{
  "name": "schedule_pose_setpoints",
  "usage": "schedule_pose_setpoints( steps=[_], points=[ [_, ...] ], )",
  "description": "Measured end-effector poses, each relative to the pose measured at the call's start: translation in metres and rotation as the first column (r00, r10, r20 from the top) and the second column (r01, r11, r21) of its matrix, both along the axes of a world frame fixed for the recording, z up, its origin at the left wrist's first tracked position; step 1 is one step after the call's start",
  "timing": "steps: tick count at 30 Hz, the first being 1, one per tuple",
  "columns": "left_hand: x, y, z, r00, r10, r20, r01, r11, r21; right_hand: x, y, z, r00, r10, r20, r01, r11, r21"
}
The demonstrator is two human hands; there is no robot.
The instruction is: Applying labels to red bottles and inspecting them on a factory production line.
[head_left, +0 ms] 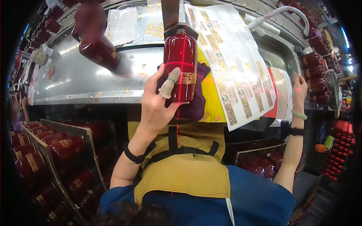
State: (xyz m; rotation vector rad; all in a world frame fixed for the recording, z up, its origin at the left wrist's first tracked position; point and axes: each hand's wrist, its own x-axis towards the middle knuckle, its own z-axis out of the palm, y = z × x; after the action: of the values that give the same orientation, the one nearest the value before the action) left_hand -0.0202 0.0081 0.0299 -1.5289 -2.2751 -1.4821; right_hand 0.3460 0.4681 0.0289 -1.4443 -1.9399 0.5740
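A dark red glossy bottle (180, 49) lies on a dark purple cloth (201, 101), its neck end at a dark angled block (169, 30). A gold patterned band (188, 78) sits low on the bottle, and red light lines cross the glass. My left hand (154, 101) grips the bottle's lower end, with pale finger covers on one finger laid over its side. Out to the right, my right hand (299, 87) is raised beside a stack of striped strips (281, 88). Its fingers are closed together; whatever may be between them is too small to make out.
White sheets of gold decals (241, 81) overlie a yellow sheet (210, 94). Another dark red bottle (100, 52) lies on the metal worktop (68, 81). Racks of red bottles (68, 148) stand lower left. A curved white pipe (279, 13) arches at the upper right.
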Motion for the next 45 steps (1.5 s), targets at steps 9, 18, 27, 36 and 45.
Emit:
schedule_pose_setpoints(
  steps=[9, 18, 27, 36, 45],
  points=[
    [-0.004, -0.003, 0.001, 0.999, -0.028, -0.036, 0.024, 0.995, -0.097, -0.150, -0.261, 0.051, 0.870, 0.484, -0.092, -0.492, 0.865, -0.098],
    [0.004, -0.018, -0.007, 0.948, -0.128, 0.292, 0.130, 0.991, 0.015, -0.217, -0.341, 0.054, 0.628, 0.704, -0.332, -0.767, 0.632, -0.110],
    [0.014, -0.017, -0.015, 0.791, -0.142, 0.595, 0.092, 0.989, 0.113, -0.220, -0.341, 0.031, 0.725, 0.619, -0.301, -0.683, 0.703, -0.199],
    [0.013, -0.016, -0.018, 0.738, -0.179, 0.651, 0.093, 0.982, 0.165, -0.221, -0.341, 0.024, 0.773, 0.546, -0.322, -0.628, 0.730, -0.270],
    [0.017, -0.015, -0.019, 0.739, -0.165, 0.653, 0.068, 0.983, 0.171, -0.221, -0.341, 0.024, 0.774, 0.531, -0.345, -0.627, 0.718, -0.301]
  ],
)
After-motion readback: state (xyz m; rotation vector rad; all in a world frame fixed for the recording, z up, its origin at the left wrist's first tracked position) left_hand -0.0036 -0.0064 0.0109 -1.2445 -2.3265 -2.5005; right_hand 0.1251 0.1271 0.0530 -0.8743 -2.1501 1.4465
